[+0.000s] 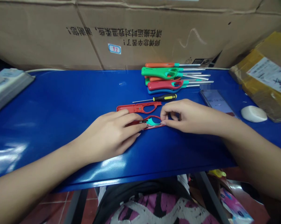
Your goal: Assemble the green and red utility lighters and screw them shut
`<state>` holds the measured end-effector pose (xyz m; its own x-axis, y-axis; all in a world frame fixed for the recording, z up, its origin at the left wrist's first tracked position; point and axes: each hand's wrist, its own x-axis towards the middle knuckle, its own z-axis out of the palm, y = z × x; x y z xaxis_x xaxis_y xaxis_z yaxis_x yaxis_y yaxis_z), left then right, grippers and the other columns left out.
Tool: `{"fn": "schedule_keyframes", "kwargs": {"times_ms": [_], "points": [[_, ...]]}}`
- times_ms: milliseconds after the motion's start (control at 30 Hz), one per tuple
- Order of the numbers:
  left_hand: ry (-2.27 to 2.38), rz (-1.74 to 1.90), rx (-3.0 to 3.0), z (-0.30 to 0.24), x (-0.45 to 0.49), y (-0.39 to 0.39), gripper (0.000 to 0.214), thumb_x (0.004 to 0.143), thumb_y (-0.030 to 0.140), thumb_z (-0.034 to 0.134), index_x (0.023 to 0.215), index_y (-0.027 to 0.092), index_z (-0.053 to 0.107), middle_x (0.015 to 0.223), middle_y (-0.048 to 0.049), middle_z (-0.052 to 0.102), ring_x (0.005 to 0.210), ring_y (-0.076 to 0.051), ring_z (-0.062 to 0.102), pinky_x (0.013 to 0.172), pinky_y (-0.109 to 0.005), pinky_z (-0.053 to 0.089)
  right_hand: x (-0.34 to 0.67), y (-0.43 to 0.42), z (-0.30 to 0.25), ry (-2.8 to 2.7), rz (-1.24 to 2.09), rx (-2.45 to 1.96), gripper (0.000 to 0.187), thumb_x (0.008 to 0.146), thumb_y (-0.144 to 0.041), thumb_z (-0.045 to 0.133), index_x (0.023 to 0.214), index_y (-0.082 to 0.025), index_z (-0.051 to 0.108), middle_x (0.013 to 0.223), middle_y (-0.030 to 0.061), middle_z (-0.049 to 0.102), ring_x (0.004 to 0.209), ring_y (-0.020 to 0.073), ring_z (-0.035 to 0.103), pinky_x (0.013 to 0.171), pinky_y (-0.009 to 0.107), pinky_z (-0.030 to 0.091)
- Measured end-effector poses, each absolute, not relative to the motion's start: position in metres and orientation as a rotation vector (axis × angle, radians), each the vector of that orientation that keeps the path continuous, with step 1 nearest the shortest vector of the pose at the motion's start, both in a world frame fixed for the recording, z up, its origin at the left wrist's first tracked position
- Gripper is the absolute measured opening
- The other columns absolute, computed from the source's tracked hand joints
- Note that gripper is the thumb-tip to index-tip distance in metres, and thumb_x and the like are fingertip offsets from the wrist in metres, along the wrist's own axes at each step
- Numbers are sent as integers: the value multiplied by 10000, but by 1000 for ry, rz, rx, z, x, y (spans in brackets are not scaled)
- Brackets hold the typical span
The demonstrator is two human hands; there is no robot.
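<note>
My left hand (112, 135) lies on the blue table (61, 105), its fingers pressed down on a red plastic shell half (155, 123) that carries a teal trigger piece (151, 122). My right hand (184, 116) pinches the right end of that same shell half, fingertips together. A second red shell half (140, 108) lies just behind them, open side up. A black-and-yellow screwdriver (159, 98) rests beyond it, untouched.
A pile of assembled lighters (168, 77) in orange, green, red and blue sits at the back. A phone (216, 101), a white mouse (253, 113) and a brown parcel (266, 74) are at the right. A power strip (7, 87) is far left. Cardboard boxes (131, 31) wall the rear.
</note>
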<state>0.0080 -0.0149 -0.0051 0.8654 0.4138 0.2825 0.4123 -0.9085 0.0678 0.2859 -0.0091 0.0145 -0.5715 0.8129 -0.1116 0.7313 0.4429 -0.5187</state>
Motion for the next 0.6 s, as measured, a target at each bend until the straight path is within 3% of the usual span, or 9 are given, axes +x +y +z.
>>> {"fn": "schedule_keyframes", "kwargs": {"times_ms": [200,367,600], "points": [[658,474,3019,-6,8,-14,306,1017,240,528,1273,234,695,1230,-77,713,1042,-247,698,857,-394,599,290,-8,27,-2474,789,-1415,125,853,-229,613,840,-208,735,719,-8,684,606,112,565,557,241,405],[651,471,3025,-3,7,-14,299,1011,226,531,1252,230,707,1236,-81,707,1055,-261,689,862,-411,596,290,-7,27,-2447,819,-1452,124,838,-306,673,827,-205,744,665,-18,660,557,103,536,540,246,395],[647,397,3042,-5,8,-15,349,1016,235,513,1326,253,672,1273,-81,690,1064,-268,672,829,-406,593,288,-7,19,-2506,815,-1437,75,824,-217,668,848,-208,739,689,-28,637,584,98,532,552,230,388]]}}
